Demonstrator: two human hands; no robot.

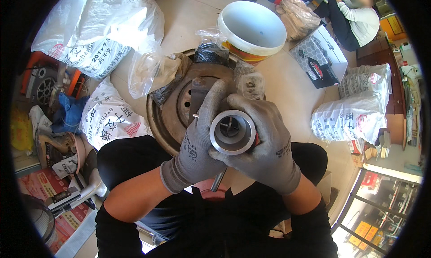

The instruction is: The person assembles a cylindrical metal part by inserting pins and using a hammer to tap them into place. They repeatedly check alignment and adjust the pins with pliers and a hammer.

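My gloved left hand (202, 147) and gloved right hand (266, 143) are wrapped around a metal cylinder (233, 132) with a wide round opening facing up toward me. Inside its bore a dark part shows. A metal rod (219, 180) slants out below my hands, and a thin pin (196, 116) shows beside my left hand. What joins them to the cylinder is hidden. Beyond my hands lies a round rusty metal plate (168, 113) with holes, and a dark metal bracket or block (197, 100) stands on it. Plastic-wrapped parts (251, 84) sit about its rim.
A large white bucket (252, 29) stands beyond the plate. White printed sacks (111, 116) lie at left, more sacks (350, 116) at right. An open carton (320, 59) stands at upper right, near a seated person (353, 22). Tools and a pink basin (80, 150) are at far left.
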